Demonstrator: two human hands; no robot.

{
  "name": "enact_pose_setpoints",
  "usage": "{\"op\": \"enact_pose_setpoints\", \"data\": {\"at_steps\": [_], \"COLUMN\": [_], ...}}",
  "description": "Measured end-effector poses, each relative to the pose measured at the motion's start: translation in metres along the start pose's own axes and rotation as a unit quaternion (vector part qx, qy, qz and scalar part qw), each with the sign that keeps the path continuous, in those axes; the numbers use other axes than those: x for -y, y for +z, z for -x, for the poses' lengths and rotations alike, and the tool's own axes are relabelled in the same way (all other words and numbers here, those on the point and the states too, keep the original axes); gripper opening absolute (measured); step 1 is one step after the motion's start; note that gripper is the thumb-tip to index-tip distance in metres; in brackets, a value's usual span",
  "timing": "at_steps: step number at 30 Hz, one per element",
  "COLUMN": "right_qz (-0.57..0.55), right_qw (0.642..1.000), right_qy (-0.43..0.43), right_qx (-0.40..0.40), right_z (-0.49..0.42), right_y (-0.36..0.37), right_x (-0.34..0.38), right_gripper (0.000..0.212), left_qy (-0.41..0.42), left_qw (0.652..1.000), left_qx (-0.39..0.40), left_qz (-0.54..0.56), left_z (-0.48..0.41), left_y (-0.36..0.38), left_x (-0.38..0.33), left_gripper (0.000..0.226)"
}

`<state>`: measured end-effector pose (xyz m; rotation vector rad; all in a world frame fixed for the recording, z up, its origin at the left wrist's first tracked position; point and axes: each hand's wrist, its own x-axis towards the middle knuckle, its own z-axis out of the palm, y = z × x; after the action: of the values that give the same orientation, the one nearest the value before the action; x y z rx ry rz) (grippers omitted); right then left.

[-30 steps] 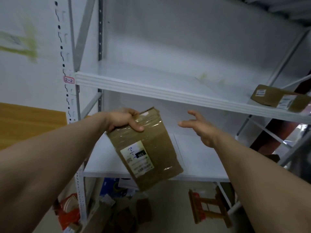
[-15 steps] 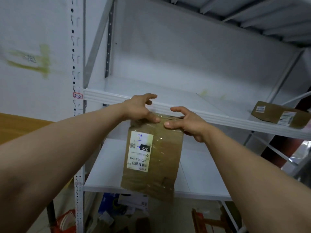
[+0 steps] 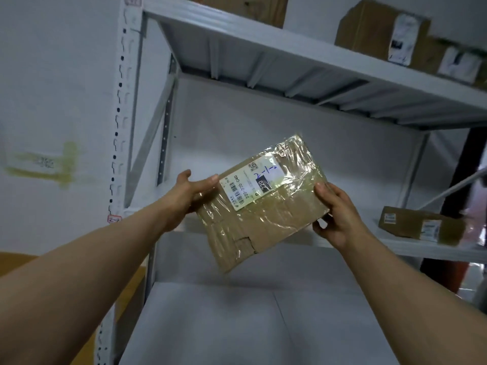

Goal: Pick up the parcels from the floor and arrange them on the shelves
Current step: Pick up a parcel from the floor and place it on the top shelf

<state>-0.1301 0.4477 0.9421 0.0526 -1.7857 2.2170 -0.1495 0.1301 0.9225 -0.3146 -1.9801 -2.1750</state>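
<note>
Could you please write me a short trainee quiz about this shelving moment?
1. True or false: the taped parcel rests on a shelf.
2. It is held by: A one hand; B both hands; C neither.
3. Where does the smaller parcel lie?
Key: 1 false, it is held in the air. 2 B, left hand and right hand grip it. 3 On the middle shelf, at its right end.
</note>
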Motion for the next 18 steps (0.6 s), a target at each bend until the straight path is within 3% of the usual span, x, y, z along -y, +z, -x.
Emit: {"op": "enact_pose_setpoints", "data": {"at_steps": [5, 9, 11, 15, 18], "right_qz": [-0.06, -0.118, -0.152, -0.203, -0.214], "right_qw": [0.998, 0.991, 0.986, 0.975, 0.971], "right_qy": [-0.031, -0.059, -0.069, -0.093, -0.111], "right_qx": [-0.014, -0.012, -0.011, -0.019, -0.004], "right_z": [-0.002, -0.002, -0.002, -0.013, -0.029], "right_y": [0.0, 0.004, 0.008, 0.015, 0.021], "right_x": [0.035, 0.061, 0.076, 0.105, 0.122], "right_gripper": [0.044, 0.038, 0.041, 0.068, 0.063], "left_qy": [0.076, 0.158, 0.173, 0.167, 0.162], "left_qw": [0.995, 0.975, 0.977, 0.982, 0.979], "left_qx": [-0.053, -0.139, -0.1, 0.003, 0.072], "left_qz": [0.041, 0.075, 0.077, 0.088, 0.095], "left_z": [-0.001, -0.002, -0.002, -0.004, -0.012], "left_y": [0.015, 0.032, 0.043, 0.059, 0.074], "left_x": [-0.027, -0.044, -0.051, -0.059, -0.064], "left_gripper": [0.076, 0.061, 0.067, 0.082, 0.083]}}
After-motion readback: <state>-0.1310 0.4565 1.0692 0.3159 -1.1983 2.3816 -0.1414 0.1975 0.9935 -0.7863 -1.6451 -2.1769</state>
